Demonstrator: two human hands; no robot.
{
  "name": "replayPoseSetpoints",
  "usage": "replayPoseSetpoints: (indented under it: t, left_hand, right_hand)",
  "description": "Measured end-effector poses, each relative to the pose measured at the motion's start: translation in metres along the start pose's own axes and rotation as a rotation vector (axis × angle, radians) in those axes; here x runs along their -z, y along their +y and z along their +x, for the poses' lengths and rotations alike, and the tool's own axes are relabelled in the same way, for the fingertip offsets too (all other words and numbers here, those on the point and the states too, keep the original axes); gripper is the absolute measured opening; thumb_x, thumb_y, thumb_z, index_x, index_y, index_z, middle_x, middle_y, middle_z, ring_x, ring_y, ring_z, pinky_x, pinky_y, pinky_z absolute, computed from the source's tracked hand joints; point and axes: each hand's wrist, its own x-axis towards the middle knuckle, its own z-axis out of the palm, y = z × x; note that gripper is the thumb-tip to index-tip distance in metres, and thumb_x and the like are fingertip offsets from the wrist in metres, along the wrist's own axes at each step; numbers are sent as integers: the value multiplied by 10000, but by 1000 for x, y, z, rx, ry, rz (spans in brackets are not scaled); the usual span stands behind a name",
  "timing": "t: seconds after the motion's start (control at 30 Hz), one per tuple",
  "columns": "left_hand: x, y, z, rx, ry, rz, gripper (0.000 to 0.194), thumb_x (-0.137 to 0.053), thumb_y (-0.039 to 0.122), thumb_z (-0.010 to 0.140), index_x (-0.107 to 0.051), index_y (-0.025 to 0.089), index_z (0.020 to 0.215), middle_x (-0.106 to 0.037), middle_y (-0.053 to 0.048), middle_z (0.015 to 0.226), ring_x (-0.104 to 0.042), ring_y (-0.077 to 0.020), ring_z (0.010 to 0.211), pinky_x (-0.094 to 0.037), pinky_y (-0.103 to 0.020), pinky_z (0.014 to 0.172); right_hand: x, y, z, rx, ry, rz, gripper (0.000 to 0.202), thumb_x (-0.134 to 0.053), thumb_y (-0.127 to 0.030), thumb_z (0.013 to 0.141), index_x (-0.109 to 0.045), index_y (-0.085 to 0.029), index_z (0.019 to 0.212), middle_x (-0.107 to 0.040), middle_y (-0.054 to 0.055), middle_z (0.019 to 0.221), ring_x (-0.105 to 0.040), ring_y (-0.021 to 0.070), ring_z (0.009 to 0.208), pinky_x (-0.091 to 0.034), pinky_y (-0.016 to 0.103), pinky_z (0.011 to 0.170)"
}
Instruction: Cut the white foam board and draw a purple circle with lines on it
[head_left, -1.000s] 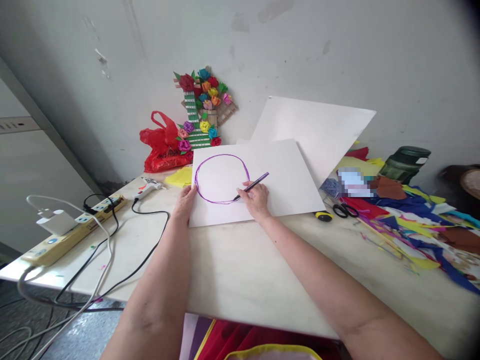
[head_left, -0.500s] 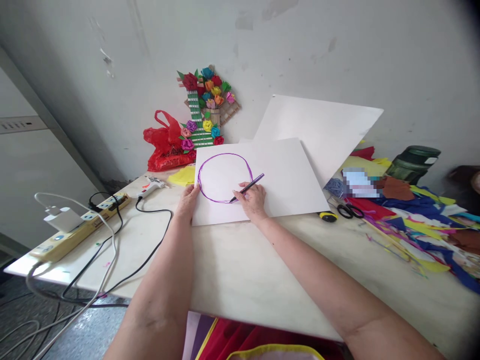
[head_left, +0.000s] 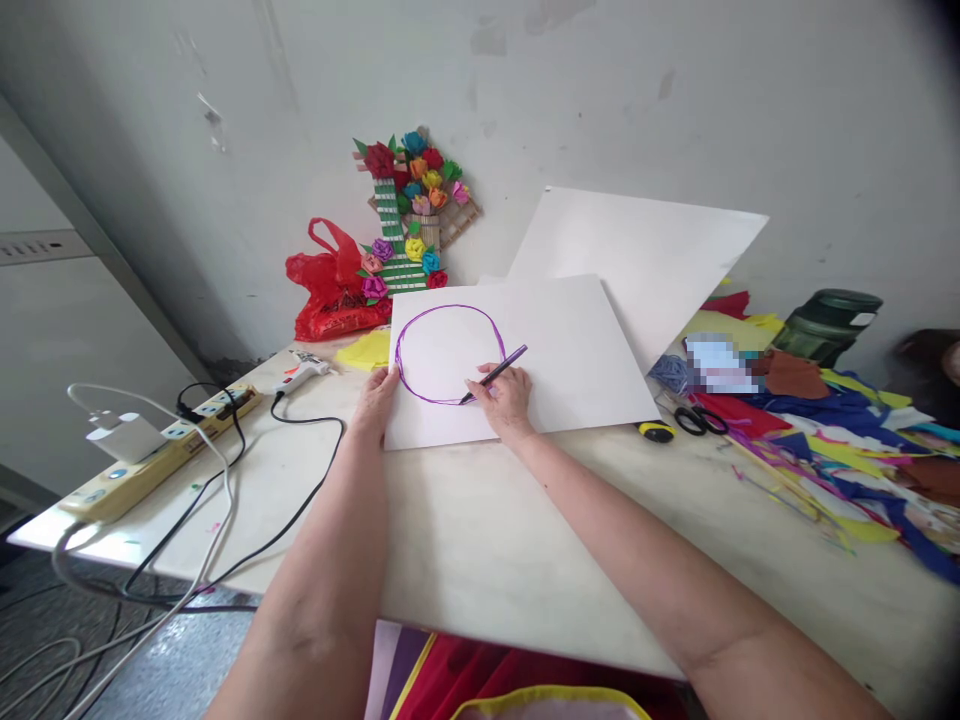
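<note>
The white board (head_left: 570, 350), likely light and stiff, lies on the bench (head_left: 480, 540), best taken by its edges. It is gripped at the left edge by the left hand (head_left: 377, 398); the slim pen (head_left: 504, 370) is pinched in the right (head_left: 510, 400)

Table (head_left: 480, 560) under scissors (head_left: 701, 421), seemingly cloth scraps (head_left: 855, 470)

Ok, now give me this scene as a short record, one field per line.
left hand: against the left edge of the white sheet
right hand: holding a dark pen, tip at the lower edge of the purple outline
outline shape: roughly circular
left side: hot glue gun, power strip
right side: black-handled scissors, green bottle
back: red plastic bag, colorful artificial flowers
</note>
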Motion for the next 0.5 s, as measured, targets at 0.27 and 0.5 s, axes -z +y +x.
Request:
replayPoseSetpoints:
  t: [0.27,0.5]
  left_hand:
    - [1,-1,1,-12,4,7,333,-662,451,631,-534,182,780,-558,28,562,-508,-108,462,-436,-238,470]
    - [1,0,-1,-3,0,5,327,-660,446,633,-534,185,785,-555,30,559,-516,-114,467,-443,-246,475]
  right_hand:
    - [1,0,0,-6,5,-1,258,-549,-417,763,-577,-215,605,-655,16,948,-516,204,897,-256,404,917]
    - [1,2,0,-17,17,11,261,-561,-402,755,-558,-208,580,-656,17,936,-516,198,878,-274,394,905]
